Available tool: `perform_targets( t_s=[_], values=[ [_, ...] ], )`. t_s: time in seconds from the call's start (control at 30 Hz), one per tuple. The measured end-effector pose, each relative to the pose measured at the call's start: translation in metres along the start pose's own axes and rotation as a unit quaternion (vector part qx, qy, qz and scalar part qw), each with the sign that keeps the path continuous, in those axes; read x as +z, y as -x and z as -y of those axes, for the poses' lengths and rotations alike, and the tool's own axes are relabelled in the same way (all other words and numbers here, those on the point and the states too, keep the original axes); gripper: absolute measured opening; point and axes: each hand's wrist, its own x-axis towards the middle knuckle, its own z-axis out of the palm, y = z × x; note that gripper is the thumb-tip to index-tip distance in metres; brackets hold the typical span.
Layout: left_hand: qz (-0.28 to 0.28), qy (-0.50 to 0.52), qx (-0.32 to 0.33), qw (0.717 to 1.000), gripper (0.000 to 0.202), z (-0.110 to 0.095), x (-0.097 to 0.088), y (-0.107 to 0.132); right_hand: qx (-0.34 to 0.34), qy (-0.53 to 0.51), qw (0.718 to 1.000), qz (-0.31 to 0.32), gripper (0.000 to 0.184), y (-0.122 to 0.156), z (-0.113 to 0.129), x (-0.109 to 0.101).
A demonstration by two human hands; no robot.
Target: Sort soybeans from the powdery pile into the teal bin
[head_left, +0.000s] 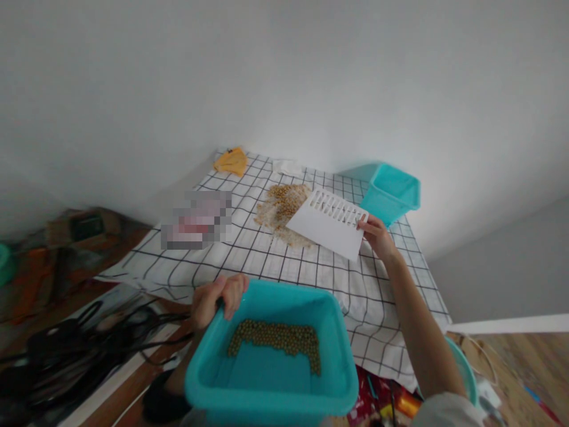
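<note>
My left hand [221, 301] is closed over the left rim of a turquoise plastic bin [271, 396] at the table's front edge. Small round greenish-brown, bean-like balls [278, 335] lie along the bin's far side and corners. In my right hand [377, 234] is a white slotted sheet [331, 228], pinched at its right corner, with a row of long slots along the far edge. The sheet tilts over the cloth, its left end beside a loose pile of yellowish-brown bean-like grains [284, 201] with pale bits around it.
A checked white cloth [253, 255] covers the table. Behind my right hand a second turquoise bin [393, 190] leans near the wall. A yellow cloth [232, 161] and white paper [287, 167] lie at the back, a blurred-out item [195, 219] at left. Black cables [66, 350] tangle at lower left.
</note>
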Motion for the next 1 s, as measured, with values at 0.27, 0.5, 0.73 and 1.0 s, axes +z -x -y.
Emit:
perform_targets(
  t_s=[0.27, 0.5, 0.73, 1.0],
  values=[
    [-0.021, 0.015, -0.008, 1.000, 0.063, 0.001, 0.002, 0.003, 0.002, -0.022, 1.000, 0.005, 0.017, 0.003, 0.004, 0.005],
    [-0.041, 0.020, -0.023, 0.999, 0.061, -0.001, 0.006, 0.005, -0.010, 0.010, 1.000, 0.025, 0.017, 0.005, 0.004, 0.008],
    [-0.051, 0.023, -0.038, 0.998, 0.062, -0.003, 0.004, 0.004, -0.024, 0.028, 0.996, 0.083, 0.021, 0.005, 0.002, 0.008],
    [0.018, 0.002, -0.016, 1.000, 0.063, -0.001, -0.017, 0.011, -0.018, 0.069, 0.989, 0.129, 0.026, 0.007, 0.003, 0.012]
  ],
)
